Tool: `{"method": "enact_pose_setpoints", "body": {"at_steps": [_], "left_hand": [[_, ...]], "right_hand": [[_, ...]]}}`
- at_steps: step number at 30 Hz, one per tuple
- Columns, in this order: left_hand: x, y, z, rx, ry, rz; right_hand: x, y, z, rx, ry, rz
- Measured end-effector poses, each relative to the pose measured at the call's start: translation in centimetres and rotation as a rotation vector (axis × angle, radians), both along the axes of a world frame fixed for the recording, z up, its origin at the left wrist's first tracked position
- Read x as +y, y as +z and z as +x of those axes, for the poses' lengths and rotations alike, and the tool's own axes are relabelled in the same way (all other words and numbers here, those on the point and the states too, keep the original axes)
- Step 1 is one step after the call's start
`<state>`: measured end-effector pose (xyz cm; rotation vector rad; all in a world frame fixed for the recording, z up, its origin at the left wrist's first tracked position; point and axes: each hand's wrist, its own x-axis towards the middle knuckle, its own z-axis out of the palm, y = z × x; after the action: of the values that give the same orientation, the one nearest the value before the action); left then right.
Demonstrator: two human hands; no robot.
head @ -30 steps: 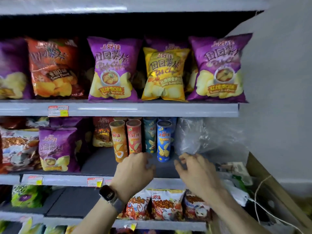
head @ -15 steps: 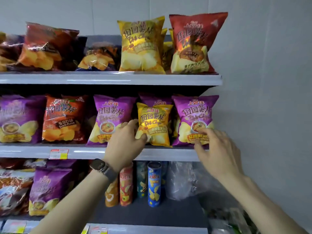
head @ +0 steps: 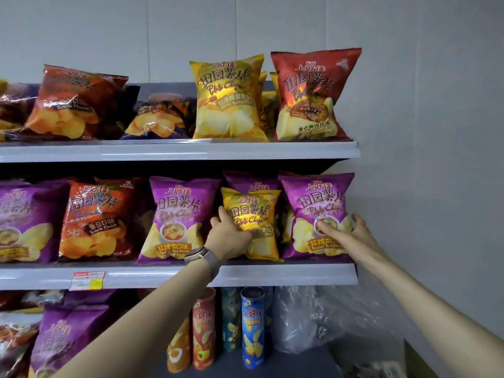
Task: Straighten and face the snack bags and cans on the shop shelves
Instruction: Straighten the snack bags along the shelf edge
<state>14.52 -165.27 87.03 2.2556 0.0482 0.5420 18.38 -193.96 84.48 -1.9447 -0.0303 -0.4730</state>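
On the middle shelf (head: 272,275) my left hand (head: 227,236) grips the left edge of a small yellow chip bag (head: 255,211), thumb on its front. My right hand (head: 345,236) holds the purple chip bag (head: 319,203) at the shelf's right end, thumb on its front and fingers round its right edge. More bags stand to the left: a purple one (head: 177,211), an orange one (head: 98,216) and another purple one (head: 24,219). Several snack cans (head: 252,326) stand on the shelf below.
The top shelf (head: 191,151) carries a yellow bag (head: 227,96) and a red bag (head: 311,94) upright, with leaning orange bags (head: 71,105) to the left. A crumpled clear plastic sheet (head: 313,317) lies right of the cans. A grey wall (head: 422,159) bounds the shelves on the right.
Both hands rose from the can shelf to the middle shelf. My left hand took hold of the yellow bag and my right hand took hold of the right purple bag. The view tilted up.
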Motion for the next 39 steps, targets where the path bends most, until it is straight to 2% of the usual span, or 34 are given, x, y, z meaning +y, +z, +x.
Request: {"method": "enact_pose_setpoints", "body": {"at_steps": [8,14,19,25,28,34,39], "left_hand": [[-0.7,-0.9,2.1,-0.026,-0.003,-0.117],[-0.2,-1.1,2.6,-0.129,0.006,-0.122],[-0.2,0.6,2.0,-0.229,-0.090,-0.244],[0.8,1.4,1.5,-0.209,-0.226,-0.374],[2.1,1.1,0.5,-0.209,-0.253,-0.372],[4.9,0.2,-3.2,-0.213,-0.340,-0.368],[6.8,-0.8,-6.2,-0.266,-0.319,-0.400]], "right_hand": [[-0.8,-1.2,2.2,-0.090,-0.025,-0.084],[-0.5,-1.0,0.0,-0.207,-0.067,-0.020],[-1.4,0.3,-0.7,-0.280,-0.128,0.011],[-2.3,1.1,-0.4,-0.251,-0.140,-0.023],[-1.7,0.8,-0.1,-0.237,-0.112,-0.034],[1.9,0.5,0.5,-0.217,-0.012,-0.072],[6.1,0.4,0.3,-0.225,0.019,-0.088]]}}
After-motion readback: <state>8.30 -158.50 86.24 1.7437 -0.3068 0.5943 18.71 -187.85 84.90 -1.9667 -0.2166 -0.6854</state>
